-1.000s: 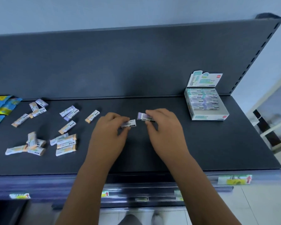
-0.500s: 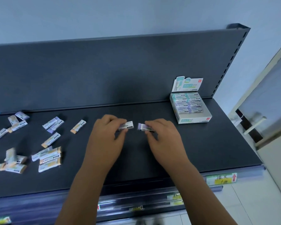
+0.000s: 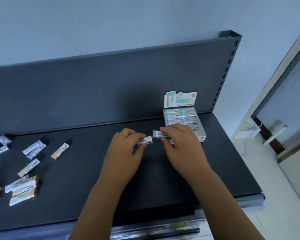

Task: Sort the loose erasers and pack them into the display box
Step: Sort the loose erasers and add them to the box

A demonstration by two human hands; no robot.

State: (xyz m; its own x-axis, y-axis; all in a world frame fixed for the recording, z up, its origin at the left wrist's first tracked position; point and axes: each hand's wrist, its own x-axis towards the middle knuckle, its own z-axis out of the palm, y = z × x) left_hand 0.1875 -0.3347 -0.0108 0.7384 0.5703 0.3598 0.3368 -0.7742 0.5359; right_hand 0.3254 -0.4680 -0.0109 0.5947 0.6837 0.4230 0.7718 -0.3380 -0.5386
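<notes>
Two erasers in hand, one apiece, held over the middle of the dark shelf (image 3: 223,170). Left hand (image 3: 124,153): fingers closed around a white-sleeved eraser (image 3: 145,140), pinched between thumb and fingertips, long side roughly level. Right hand (image 3: 182,149): fingers closed on a purple-ended eraser (image 3: 157,134), purple tip poking out to the left, just apart from the other one. Both raised slightly above the shelf surface or resting on it: cannot tell which.

Display box (image 3: 202,136): just behind the right hand, near the back right corner of the shelf, against the upright back panel (image 3: 93,94). Lid flap standing up at the rear, printed in teal and white with a red mark. Interior filled with rows of wrapped erasers, green-banded toward the back, purple-banded toward the front; front rows partly hidden by the right hand.

Loose erasers: scattered well apart to the left. One orange-ended piece (image 3: 60,151) lying alone at a slant; a purple-ended pair (image 3: 34,149) side by side; another orange-ended piece (image 3: 29,167) nearer; a stacked cluster (image 3: 22,189) at the front left; several more cut off by the left edge.

Beyond the shelf's right end: pale wall, a door with a handle (image 3: 275,134).
</notes>
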